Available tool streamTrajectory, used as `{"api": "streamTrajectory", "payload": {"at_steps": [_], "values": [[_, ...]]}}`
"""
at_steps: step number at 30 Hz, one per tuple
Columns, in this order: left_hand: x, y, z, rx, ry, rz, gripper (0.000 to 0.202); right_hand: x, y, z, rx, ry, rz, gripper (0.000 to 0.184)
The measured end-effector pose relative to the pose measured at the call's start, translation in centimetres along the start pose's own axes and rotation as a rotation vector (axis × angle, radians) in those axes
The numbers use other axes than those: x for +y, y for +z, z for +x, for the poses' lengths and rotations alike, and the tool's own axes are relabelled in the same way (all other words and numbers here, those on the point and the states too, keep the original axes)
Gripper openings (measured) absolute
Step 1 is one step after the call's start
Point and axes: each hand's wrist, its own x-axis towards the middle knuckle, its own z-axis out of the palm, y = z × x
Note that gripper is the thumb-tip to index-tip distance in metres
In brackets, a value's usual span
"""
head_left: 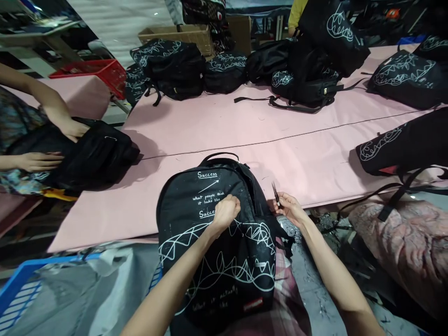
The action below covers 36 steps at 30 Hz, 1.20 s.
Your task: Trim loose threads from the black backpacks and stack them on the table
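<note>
A black backpack [217,245] with white scribbled lines and lettering leans upright before me, its top handle over the edge of the pink table. My left hand [227,212] is closed against its front panel, covering part of the lettering; whatever the fingers pinch is hidden. Just beyond the bag's right side, my right hand [290,209] grips a small pair of thread snips [276,195], blades pointing up. The side zip near the top right of the backpack appears partly open.
Several similar backpacks [175,70] line the far side of the pink table [210,123]. At left, a co-worker's hands [75,128] handle another black bag [101,154]. A blue basket [21,280] with grey material stands lower left; a red crate [94,74] sits behind. Another person's patterned clothing [402,233] is at right.
</note>
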Motion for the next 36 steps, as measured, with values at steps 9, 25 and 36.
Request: {"api": "streamTrajectory", "payload": {"at_steps": [9,25,36], "values": [[-1.1,0.4,0.1,0.056,-0.009,-0.208,0.019,0.8,5.9,-0.2,0.154,-0.347,-1.281,0.026],[-0.8,0.3,-0.1,0.068,-0.047,-0.276,0.018,0.7,8.2,1.0,0.104,-0.508,-1.869,0.014],[-2.5,-6.3,-2.9,-0.318,0.205,-0.523,0.033,-0.3,4.9,0.6,0.249,-0.324,-0.966,0.021]]}}
